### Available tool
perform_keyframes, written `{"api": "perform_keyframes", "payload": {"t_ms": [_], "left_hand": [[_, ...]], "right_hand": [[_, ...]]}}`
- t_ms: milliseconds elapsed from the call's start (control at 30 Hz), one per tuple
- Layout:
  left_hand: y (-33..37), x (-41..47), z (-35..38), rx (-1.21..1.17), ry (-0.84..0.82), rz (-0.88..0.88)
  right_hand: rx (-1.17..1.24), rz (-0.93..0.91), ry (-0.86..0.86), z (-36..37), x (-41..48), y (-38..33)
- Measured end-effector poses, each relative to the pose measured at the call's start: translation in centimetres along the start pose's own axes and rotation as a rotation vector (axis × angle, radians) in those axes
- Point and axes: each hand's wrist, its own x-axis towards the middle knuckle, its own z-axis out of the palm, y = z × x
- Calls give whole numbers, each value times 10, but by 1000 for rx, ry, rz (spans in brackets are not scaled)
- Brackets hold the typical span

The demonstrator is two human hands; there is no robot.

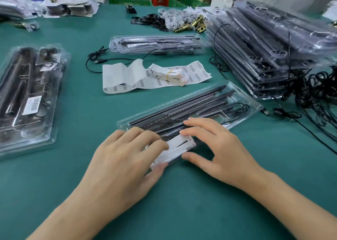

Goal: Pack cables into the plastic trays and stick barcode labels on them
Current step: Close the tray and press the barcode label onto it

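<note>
**Watched someone packing cable trays at a green table**

So I stood by while a person worked on a clear plastic tray (pixel 237 101) that lay slantwise on the green table (pixel 182 212), right in front of them. It had long dark strips in it and a thin black cable (pixel 238 107) coiled up toward its far end.

Both hands were on the near end. The left hand (pixel 127 154) had its fingers spread and laid over the top, with the thumb against the near edge. The right hand (pixel 218 148) was much the same: two fingers stretched flat on top, thumb against the near edge, nothing curled into a fist. Between the hands sat a white card (pixel 178 146). I couldn't tell whether it was on top of the plastic or under it.

Just behind the tray lay a strip of barcode labels (pixel 198 72), with a rubber-banded bundle of cards (pixel 169 75) on top of it. Off to the left was a filled tray (pixel 36 130) with a barcode label (pixel 32 105) stuck on it. To the right stood a tall stack of trays (pixel 264 48), with a tangle of loose black cables (pixel 310 94) beside it. One more tray (pixel 156 42) sat further back.
</note>
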Motion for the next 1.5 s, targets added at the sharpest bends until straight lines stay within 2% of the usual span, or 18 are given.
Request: {"api": "perform_keyframes", "payload": {"t_ms": [367, 500, 667, 800, 900, 1033, 1233, 1500], "left_hand": [[18, 9, 5, 78, 20, -100], [27, 14, 6, 153, -64, -113], [20, 25, 3, 128, -137, -64], [10, 29, 3, 36, -149, -49], [4, 32, 6, 40, -125, -96], [5, 29, 12, 0, -66, -209], [8, 25, 16, -24, -31, -206], [7, 22, 24, -38, 26, -231]], "right_hand": [[142, -22, 35, 3, -4, 7], [222, -3, 32, 1, -4, 11], [4, -72, -65, -18, 7, 37], [21, -42, -18, -12, 11, 40], [18, -50, -7, -10, 14, 38], [-19, -58, -95, -16, 21, 38], [-32, -97, -215, -19, 54, 30], [152, -144, -136, -4, 47, 25]]}}
